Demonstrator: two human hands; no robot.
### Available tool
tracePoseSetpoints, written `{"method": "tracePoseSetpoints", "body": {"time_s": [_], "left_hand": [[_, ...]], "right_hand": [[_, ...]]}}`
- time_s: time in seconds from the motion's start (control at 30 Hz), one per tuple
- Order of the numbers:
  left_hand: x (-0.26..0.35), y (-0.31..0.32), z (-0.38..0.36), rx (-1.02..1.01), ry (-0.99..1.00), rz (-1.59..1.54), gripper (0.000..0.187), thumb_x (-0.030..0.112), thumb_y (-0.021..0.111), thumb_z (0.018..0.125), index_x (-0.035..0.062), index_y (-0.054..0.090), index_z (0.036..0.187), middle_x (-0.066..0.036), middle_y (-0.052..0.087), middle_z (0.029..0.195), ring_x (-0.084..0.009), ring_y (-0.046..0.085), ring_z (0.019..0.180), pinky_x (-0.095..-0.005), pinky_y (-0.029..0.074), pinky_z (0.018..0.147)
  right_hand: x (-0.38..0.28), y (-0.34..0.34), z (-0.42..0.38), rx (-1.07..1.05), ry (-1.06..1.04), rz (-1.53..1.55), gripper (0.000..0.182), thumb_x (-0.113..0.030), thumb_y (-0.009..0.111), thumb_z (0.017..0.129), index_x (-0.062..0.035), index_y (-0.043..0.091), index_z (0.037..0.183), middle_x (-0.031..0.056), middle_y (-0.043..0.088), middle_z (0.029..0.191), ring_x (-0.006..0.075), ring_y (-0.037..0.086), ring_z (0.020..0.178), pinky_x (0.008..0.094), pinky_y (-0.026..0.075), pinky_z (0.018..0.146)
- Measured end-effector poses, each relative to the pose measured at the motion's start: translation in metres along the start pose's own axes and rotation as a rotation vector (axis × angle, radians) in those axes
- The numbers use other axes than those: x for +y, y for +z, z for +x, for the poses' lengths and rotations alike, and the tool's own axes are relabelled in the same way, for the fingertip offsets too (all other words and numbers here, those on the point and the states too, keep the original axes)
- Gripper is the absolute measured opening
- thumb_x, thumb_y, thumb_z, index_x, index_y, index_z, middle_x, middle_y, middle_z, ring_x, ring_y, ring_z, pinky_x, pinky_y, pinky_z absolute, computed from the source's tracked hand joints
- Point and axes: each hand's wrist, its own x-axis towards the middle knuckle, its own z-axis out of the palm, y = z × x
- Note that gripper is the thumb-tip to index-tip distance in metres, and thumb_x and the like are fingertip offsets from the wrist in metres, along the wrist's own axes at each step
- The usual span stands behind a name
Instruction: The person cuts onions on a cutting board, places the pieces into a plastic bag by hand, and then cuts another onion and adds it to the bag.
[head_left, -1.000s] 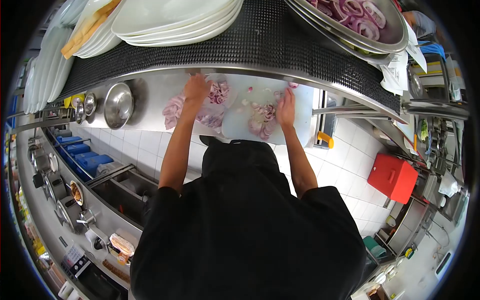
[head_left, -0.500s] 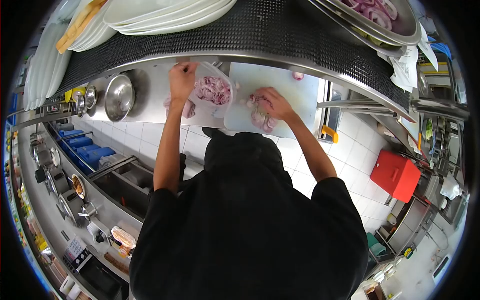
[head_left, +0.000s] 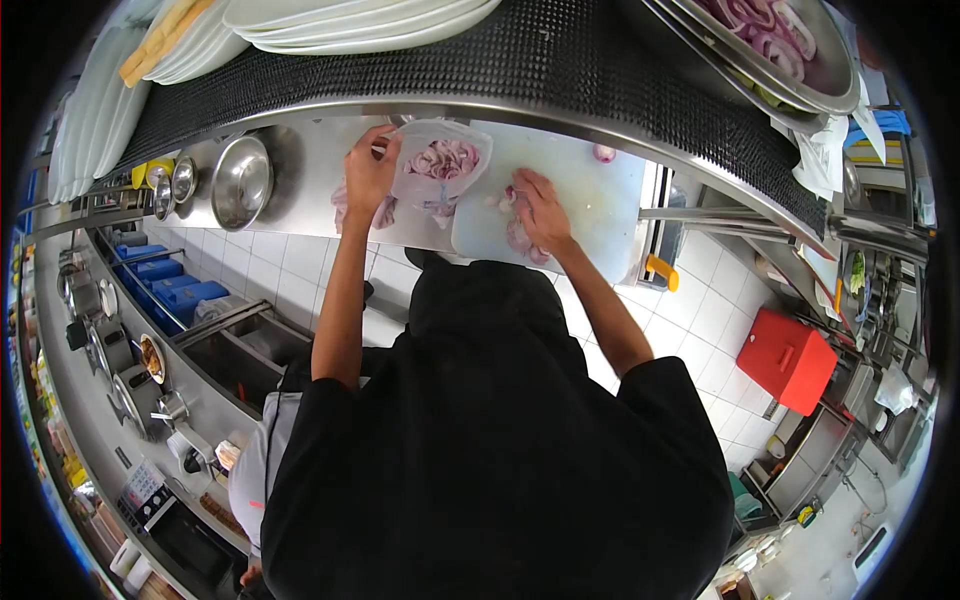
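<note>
My left hand [head_left: 370, 168] pinches the left rim of a clear plastic container [head_left: 474, 180], which looks tilted toward the cutting board. Sliced shallots or small red onions [head_left: 443, 158] lie inside it. On the white cutting board [head_left: 600, 215], my right hand [head_left: 545, 212] lies with fingers stretched out against onion pieces [head_left: 520, 238]; some are hidden under it. Near the board's far edge sits a small purple onion piece [head_left: 604, 152]. A pinkish heap [head_left: 383, 213], not clear in kind, rests on the counter beside my left wrist.
Metal bowls [head_left: 242, 183] stand on the counter to the left. A black-matted shelf [head_left: 560, 60] overhangs the far side, bearing white plates [head_left: 360, 25] and a metal dish of onion rings [head_left: 790, 50]. A person's light sleeve [head_left: 250, 470] shows behind at left. A red box [head_left: 787, 360] stands right.
My left hand has come to the container's rim, and the container has shifted and tilted. My right hand's fingers have straightened over the onion pieces. Another person has appeared at left.
</note>
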Motion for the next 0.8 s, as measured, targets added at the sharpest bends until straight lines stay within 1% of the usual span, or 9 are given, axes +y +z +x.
{"method": "tracePoseSetpoints", "body": {"time_s": [0.17,0.23,0.33,0.43,0.53,0.63,0.73,0.77,0.8], "left_hand": [[0.000,-0.007,-0.020,0.057,-0.041,-0.040,0.031,0.021,0.069,0.094,0.0065,0.067,0.122,-0.012,0.067,0.098,-0.0214,0.064,0.081,-0.0342,0.052,0.071],[0.001,-0.009,-0.031,0.179,0.044,0.031,0.033,0.020,0.068,0.095,0.0062,0.064,0.125,-0.013,0.063,0.107,-0.0228,0.062,0.091,-0.0348,0.051,0.078],[0.018,-0.015,-0.053,0.293,-0.026,-0.053,0.031,0.017,0.066,0.096,0.0054,0.062,0.125,-0.013,0.057,0.113,-0.0252,0.058,0.100,-0.0365,0.049,0.084],[0.024,-0.007,-0.078,0.306,0.029,-0.118,0.027,0.017,0.063,0.098,0.0015,0.063,0.120,-0.013,0.059,0.112,-0.0218,0.059,0.098,-0.0347,0.051,0.078],[0.033,0.007,-0.096,0.121,0.139,-0.091,0.026,0.009,0.065,0.094,0.0030,0.063,0.119,-0.014,0.057,0.115,-0.0223,0.058,0.092,-0.0342,0.049,0.075],[0.051,0.018,-0.098,0.057,0.290,0.108,0.035,0.004,0.069,0.089,0.0063,0.062,0.123,-0.013,0.056,0.119,-0.0274,0.062,0.091,-0.0372,0.052,0.075],[0.072,0.022,-0.091,-0.065,0.325,0.149,0.041,0.006,0.071,0.088,0.0092,0.060,0.127,-0.013,0.056,0.121,-0.0332,0.066,0.093,-0.0422,0.056,0.075],[0.071,0.022,-0.086,-0.134,0.381,0.270,0.052,0.009,0.072,0.086,0.0078,0.056,0.136,-0.016,0.054,0.127,-0.0369,0.067,0.102,-0.0414,0.061,0.071],[0.067,0.024,-0.084,-0.197,0.338,0.356,0.050,0.009,0.071,0.086,0.0073,0.057,0.133,-0.016,0.055,0.125,-0.0362,0.068,0.101,-0.0414,0.061,0.071]], "right_hand": [[0.005,-0.023,0.004,-0.337,-0.266,0.016,0.060,-0.023,0.067,0.089,-0.0068,0.050,0.143,0.0147,0.048,0.149,0.0338,0.040,0.141,0.0457,0.029,0.121],[0.001,-0.037,-0.001,-0.393,-0.334,-0.017,0.064,-0.030,0.071,0.086,-0.0099,0.051,0.143,0.0132,0.046,0.150,0.0337,0.038,0.142,0.0470,0.027,0.122],[-0.006,-0.040,-0.007,-0.430,-0.384,-0.107,0.068,-0.037,0.074,0.083,-0.0141,0.052,0.143,0.0115,0.045,0.151,0.0333,0.037,0.142,0.0487,0.028,0.121],[-0.005,-0.030,-0.008,-0.378,-0.372,-0.162,0.063,-0.038,0.073,0.084,-0.0160,0.055,0.140,0.0105,0.047,0.148,0.0330,0.040,0.139,0.0494,0.031,0.118],[0.001,-0.018,-0.005,-0.358,-0.361,-0.229,0.054,-0.037,0.071,0.087,-0.0158,0.058,0.135,0.0096,0.050,0.142,0.0317,0.044,0.133,0.0500,0.036,0.113],[0.000,-0.014,0.000,-0.375,-0.341,-0.305,0.042,-0.032,0.067,0.090,-0.0143,0.060,0.128,0.0081,0.054,0.134,0.0298,0.048,0.128,0.0473,0.042,0.108],[0.012,-0.006,0.006,-0.371,-0.387,-0.406,0.032,-0.026,0.064,0.093,-0.0122,0.061,0.122,0.0072,0.056,0.127,0.0279,0.053,0.124,0.0429,0.049,0.101],[0.019,0.000,0.006,-0.365,-0.415,-0.439,0.029,-0.024,0.063,0.093,-0.0116,0.061,0.120,0.0070,0.056,0.125,0.0273,0.055,0.122,0.0414,0.052,0.098],[0.019,0.000,0.007,-0.341,-0.373,-0.421,0.027,-0.023,0.063,0.094,-0.0106,0.062,0.118,0.0072,0.058,0.122,0.0270,0.058,0.117,0.0412,0.052,0.096]]}}
